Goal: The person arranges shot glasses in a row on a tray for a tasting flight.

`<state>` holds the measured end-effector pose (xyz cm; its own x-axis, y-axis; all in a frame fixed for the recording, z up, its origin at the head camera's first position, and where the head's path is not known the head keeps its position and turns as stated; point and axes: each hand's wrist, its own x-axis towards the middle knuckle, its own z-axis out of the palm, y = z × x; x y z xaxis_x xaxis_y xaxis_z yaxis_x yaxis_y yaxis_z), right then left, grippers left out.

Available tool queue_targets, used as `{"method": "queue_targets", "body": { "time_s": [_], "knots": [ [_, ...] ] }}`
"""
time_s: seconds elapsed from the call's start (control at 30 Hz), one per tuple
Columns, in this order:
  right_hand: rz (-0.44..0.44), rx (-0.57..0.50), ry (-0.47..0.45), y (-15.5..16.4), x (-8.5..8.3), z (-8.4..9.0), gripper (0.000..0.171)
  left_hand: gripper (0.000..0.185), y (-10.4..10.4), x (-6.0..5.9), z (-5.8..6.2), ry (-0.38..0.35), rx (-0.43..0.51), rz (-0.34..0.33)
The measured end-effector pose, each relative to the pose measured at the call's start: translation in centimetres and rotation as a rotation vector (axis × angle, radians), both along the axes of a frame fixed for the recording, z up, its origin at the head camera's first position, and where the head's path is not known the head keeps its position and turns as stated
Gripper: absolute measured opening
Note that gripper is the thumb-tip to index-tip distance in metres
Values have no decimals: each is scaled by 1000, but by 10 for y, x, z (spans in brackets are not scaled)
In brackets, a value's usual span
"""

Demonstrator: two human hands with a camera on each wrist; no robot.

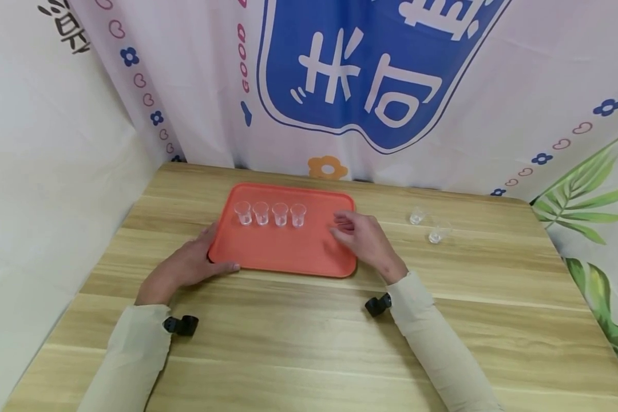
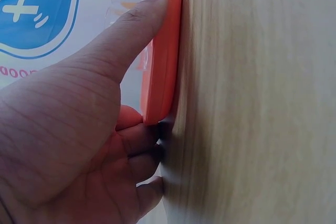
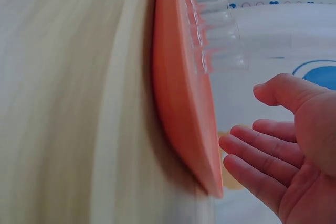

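A red tray (image 1: 270, 249) lies on the wooden table, with several small clear plastic cups (image 1: 280, 216) standing upright in a row along its back left part. My left hand (image 1: 187, 262) holds the tray's front left corner: the thumb lies along the front rim and the fingers are at the left side, as the left wrist view also shows. Over the right end of the tray is my right hand (image 1: 360, 234), its fingers loosely bent and apart. Nothing is held in it; the right wrist view shows a bare palm (image 3: 294, 166) beside the row of cups (image 3: 215, 35).
Two more clear cups, one farther back (image 1: 417, 216) and one nearer (image 1: 438, 233), stand on the wooden table (image 1: 288, 343) right of the tray. A printed curtain (image 1: 206, 114) hangs behind the table's back edge, and a white sheet (image 1: 46, 171) hangs at the left.
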<state>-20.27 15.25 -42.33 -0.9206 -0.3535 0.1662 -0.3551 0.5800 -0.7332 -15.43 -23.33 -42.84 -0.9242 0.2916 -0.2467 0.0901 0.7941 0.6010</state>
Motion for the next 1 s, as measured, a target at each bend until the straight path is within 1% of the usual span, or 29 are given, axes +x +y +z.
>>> {"method": "queue_targets", "body": {
  "time_s": [0.2,0.37,0.6,0.73,0.87,1.0],
  "knots": [
    [-51,20,2,23,7,-3,39,118,1,0,1,-6,-8,-3],
    [-76,16,39,38,14,-1,35,119,2,0,2,-9,-23,-5],
    [-109,49,66,60,25,-1,33,118,2,-1,1,-1,-12,-17],
    [-144,60,80,74,30,-3,32,117,2,-1,1,1,0,-15],
    [-178,49,95,87,35,-4,31,117,2,0,1,-2,19,-11],
    [-224,32,90,98,41,-3,30,117,3,1,1,-1,14,-15]
  ]
}}
